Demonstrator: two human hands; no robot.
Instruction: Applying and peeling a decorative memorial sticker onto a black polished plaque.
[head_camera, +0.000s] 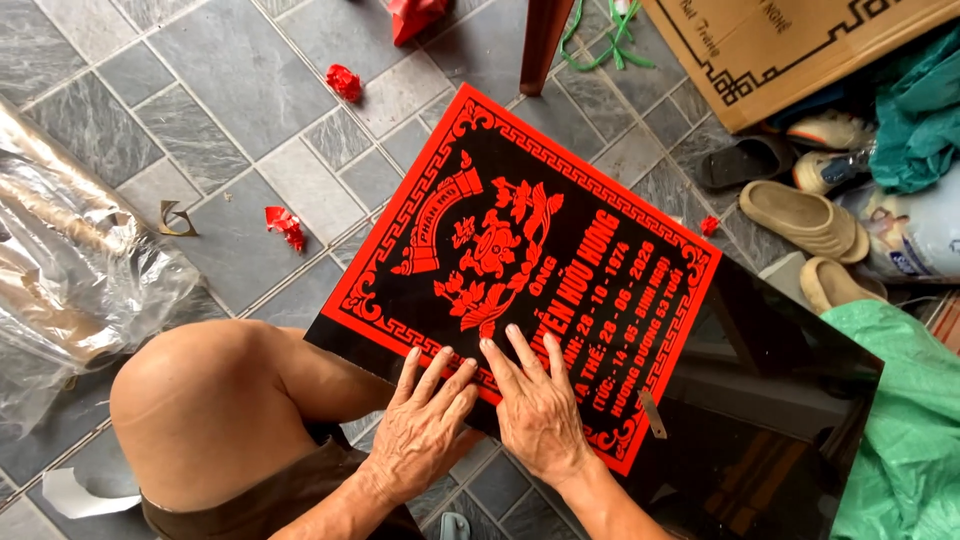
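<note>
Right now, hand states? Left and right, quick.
Left hand: open, flat, palm down on the lower edge of the red-and-black sheet, holding nothing.
Right hand: open, fingers spread, pressed flat on the same sheet.

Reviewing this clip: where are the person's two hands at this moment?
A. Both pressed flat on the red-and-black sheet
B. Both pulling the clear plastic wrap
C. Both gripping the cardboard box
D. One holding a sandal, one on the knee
A: the left hand and right hand lie side by side, fingers spread, flat on the red-and-black sheet near its lower edge.
</note>
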